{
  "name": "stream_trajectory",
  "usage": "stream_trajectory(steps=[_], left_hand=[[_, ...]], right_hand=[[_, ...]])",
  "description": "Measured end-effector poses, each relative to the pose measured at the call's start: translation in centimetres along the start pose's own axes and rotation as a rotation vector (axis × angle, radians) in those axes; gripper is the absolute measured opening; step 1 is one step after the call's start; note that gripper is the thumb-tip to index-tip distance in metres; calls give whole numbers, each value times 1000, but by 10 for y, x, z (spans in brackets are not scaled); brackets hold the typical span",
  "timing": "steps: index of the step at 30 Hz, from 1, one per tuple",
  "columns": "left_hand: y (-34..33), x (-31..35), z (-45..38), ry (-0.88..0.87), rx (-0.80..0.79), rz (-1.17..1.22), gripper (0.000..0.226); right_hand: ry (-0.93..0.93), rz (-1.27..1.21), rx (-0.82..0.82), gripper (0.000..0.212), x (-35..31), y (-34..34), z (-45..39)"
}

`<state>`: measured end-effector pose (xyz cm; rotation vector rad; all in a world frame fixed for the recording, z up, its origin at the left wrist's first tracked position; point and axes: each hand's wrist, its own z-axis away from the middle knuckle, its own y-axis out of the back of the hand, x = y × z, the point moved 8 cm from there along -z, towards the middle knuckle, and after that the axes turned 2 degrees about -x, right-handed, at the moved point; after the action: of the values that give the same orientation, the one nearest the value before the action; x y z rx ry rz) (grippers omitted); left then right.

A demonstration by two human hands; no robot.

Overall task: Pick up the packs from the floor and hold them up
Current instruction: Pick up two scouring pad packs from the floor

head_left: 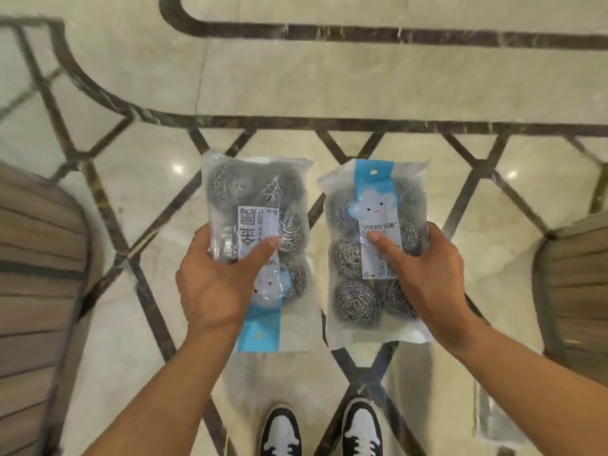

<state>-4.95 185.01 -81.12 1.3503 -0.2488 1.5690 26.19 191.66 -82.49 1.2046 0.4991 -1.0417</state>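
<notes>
Two clear plastic packs of steel wool scourers with blue labels are held up above the marble floor. My left hand point(217, 281) grips the left pack point(260, 205) from its left side, thumb pressed on the front; this pack is upside down, its blue hang tab pointing toward me. My right hand point(427, 274) grips the right pack point(358, 291) from its right side, thumb on the white label; this pack is upright with the blue tab at the top. The packs hang side by side, a small gap between them.
Upholstered striped chairs stand at the left point(33, 274) and the right point(579, 291). Another clear plastic pack point(493, 419) lies on the floor at the lower right. My black and white shoes point(322, 432) are below the packs on the patterned marble floor point(329, 77).
</notes>
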Motion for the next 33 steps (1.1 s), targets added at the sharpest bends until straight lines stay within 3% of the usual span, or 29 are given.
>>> stream_trajectory(steps=[9,17,25,33], left_hand=[[157,268,102,-177,18,227,33],[343,426,184,-322,210,258,38],[496,487,277,-376,490,271,40],[612,455,398,-305,820,403,47]], right_hand=[[213,-103,93,43,-305,152,88],[481,-175,-5,40,-519,208,218],[803,-182,-222,52,-673,203,319],[1007,-249,-529,42,-748,156,440]])
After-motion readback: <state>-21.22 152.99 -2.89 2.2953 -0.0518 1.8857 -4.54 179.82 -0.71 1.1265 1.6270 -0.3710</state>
